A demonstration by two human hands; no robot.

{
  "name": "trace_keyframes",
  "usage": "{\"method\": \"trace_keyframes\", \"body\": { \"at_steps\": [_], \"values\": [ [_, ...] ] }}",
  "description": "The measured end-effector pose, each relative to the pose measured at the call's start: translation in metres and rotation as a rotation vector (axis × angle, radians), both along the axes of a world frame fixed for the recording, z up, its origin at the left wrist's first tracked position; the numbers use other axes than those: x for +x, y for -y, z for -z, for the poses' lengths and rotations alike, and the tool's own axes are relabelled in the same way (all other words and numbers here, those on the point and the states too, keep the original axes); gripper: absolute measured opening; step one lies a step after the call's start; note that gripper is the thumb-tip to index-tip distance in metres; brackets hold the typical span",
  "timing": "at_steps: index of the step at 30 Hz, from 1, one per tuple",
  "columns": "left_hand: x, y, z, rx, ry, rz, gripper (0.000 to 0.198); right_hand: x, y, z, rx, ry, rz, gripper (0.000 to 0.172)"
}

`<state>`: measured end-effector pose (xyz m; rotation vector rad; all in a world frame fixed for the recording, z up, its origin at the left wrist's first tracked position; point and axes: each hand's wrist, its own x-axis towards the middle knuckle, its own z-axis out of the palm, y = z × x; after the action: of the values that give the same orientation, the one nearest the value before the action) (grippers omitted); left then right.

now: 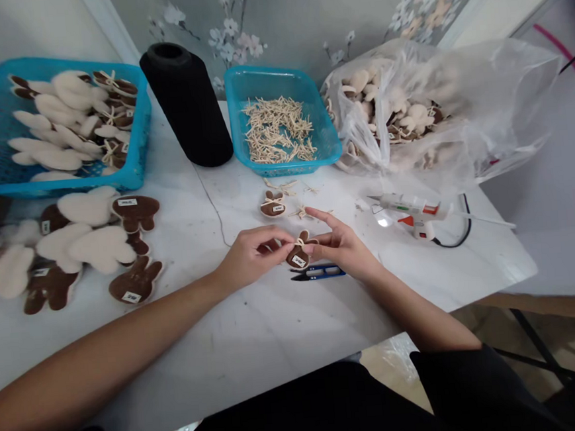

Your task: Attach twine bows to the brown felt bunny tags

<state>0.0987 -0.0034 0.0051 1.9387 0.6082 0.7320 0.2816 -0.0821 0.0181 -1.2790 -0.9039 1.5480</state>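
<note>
Rabbit piece [298,258] pinched by left hand [253,255], right hand [343,245]; basin [291,169] holds cords [280,126]; basket [61,187], bag [487,93] hold plush pieces [73,91].

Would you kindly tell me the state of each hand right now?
Left hand: closed, pinching the brown bunny beside its bow.
Right hand: closed on the same bunny from the other side, index finger extended.

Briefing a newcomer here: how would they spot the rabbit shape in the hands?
On the white table, find the blue basket of cream strips beside the black spool. Nearer the person, the left hand and right hand hold a small brown rabbit shape with a cream bow and white label. The similar rabbit just beyond lies on the table; only this one is held.
</note>
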Motion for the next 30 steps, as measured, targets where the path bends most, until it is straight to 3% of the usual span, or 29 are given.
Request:
{"method": "trace_keyframes", "body": {
  "at_steps": [8, 15, 22, 30],
  "values": [
    [-0.002, 0.001, 0.003, 0.278, 0.094, 0.122, 0.009, 0.003, 0.000, 0.006, 0.050, -0.035, -0.032, 0.085],
    [-0.001, 0.004, 0.006, 0.306, 0.044, 0.045, 0.015, 0.006, -0.001, 0.006, 0.055, -0.075, -0.076, 0.089],
    [-0.003, 0.001, 0.010, 0.443, 0.051, 0.126, 0.009, 0.010, -0.002, 0.013, 0.050, -0.097, -0.106, 0.089],
    [-0.002, 0.003, 0.010, 0.373, 0.001, 0.198, 0.017, 0.012, -0.002, 0.011, -0.018, -0.147, -0.118, 0.091]
  ]
}}
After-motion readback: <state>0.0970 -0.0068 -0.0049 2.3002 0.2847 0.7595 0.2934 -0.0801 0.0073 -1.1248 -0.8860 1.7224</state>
